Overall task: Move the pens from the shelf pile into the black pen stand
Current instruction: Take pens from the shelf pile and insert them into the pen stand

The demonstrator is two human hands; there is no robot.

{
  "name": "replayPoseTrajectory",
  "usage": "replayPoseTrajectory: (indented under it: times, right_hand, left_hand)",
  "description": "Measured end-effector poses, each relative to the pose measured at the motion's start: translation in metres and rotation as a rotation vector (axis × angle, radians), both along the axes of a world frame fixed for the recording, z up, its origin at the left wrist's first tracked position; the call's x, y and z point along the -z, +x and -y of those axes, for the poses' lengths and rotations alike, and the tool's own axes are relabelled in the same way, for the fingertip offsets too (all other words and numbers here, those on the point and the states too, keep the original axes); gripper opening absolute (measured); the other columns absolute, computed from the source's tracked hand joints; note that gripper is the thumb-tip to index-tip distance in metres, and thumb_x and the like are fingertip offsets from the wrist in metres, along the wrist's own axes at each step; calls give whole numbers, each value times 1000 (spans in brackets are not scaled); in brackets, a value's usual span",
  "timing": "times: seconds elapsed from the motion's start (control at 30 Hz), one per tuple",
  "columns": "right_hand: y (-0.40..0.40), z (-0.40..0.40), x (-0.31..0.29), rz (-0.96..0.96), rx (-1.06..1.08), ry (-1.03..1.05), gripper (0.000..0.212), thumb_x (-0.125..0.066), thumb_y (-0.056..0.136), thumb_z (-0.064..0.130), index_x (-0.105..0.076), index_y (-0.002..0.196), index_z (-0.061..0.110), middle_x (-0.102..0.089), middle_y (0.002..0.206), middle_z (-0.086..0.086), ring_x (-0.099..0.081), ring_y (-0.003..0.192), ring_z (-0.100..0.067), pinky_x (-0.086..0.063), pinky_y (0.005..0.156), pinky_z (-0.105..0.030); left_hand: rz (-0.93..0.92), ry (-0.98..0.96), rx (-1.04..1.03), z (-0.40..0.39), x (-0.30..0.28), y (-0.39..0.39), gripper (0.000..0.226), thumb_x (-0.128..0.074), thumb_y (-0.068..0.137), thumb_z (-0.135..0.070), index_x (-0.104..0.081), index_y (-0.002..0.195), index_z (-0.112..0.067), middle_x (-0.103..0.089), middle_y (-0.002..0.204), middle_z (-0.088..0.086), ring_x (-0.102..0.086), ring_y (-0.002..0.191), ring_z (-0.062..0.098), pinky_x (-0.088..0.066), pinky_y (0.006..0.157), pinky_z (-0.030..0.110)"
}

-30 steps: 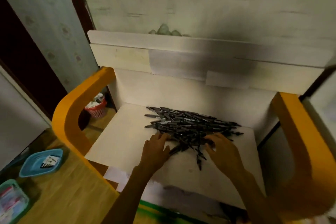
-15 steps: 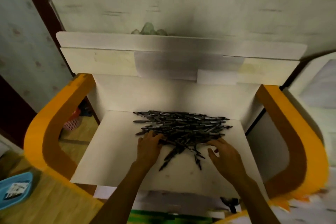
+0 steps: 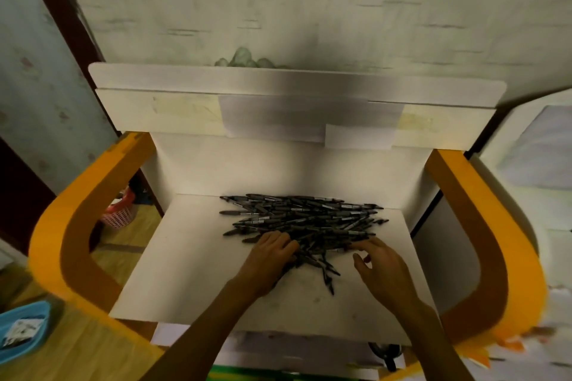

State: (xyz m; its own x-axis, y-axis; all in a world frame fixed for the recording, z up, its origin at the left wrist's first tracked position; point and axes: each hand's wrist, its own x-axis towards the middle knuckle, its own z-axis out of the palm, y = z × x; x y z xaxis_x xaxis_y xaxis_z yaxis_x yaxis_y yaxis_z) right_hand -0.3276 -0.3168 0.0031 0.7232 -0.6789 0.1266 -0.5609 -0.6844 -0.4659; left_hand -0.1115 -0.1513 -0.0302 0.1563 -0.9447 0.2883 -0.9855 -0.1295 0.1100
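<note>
- While both hands work at its near edge, the pile of pens point(image 3: 305, 223) lies mid-frame on the white shelf point(image 3: 173, 272).
- Left hand point(image 3: 269, 260) rests palm-down on the pens, fingers curled over several; whether it grips any, I cannot tell.
- Right hand point(image 3: 382, 269) hovers spread, fingertips touching the pile's lower right.

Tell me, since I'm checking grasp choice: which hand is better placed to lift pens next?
Probably the left hand: its fingers already curl into the pen pile, while the right hand rests open at its edge.
</note>
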Motion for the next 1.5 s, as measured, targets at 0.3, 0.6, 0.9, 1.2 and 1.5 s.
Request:
replayPoseTrajectory:
  times: [0.3, 0.6, 0.9, 1.2, 1.5]
  right_hand:
    - [-10, 14, -4, 12, -9, 26, 25, -61, 93, 26, -65, 117, 32, -61, 116, 11, -58, 86, -4, -42, 71, -14]
    - [-21, 23, -2, 4, -27, 45, 25, -59, 95, 27, -64, 119, 30, -60, 114, 10, -56, 84, -3, -35, 64, -6]
    - [-27, 36, 2, 3, -17, 44, 25, -59, 95, 25, -65, 119, 27, -61, 114, 6, -60, 87, -7, -44, 72, -17]
    - [-23, 33, 3, 30, -34, 55, 23, -60, 95, 24, -66, 117, 26, -61, 115, 6, -61, 89, -9, -51, 77, -23]
    - [-27, 40, 8, 35, -12, 67, 23, -60, 95, 25, -66, 117, 26, -62, 114, 6, -60, 87, -8, -52, 76, -23]
  left_hand:
    - [-41, 167, -76, 22, -4, -23, 48, -55, 99, -22, -42, 146, -24, -48, 141, 1, -41, 130, 20, -29, 110, 33]
    - [-2, 191, -144, 33, -2, -36, 36, -46, 102, -32, -47, 137, -22, -43, 139, 4, -40, 127, 23, -33, 105, 35]
    - [93, 133, -130, 20, -3, -12, 41, -84, 73, -38, -68, 110, -30, -59, 108, -1, -58, 99, 20, -52, 82, 35]
    - [133, 220, 19, 9, 13, -26, 49, -36, 93, -42, -43, 140, -29, -44, 143, 4, -39, 131, 24, -39, 109, 44]
    - [-137, 244, 91, -12, 26, -21, 66, -42, 83, -37, -36, 148, -27, -28, 157, 8, -22, 144, 28, -23, 116, 45]
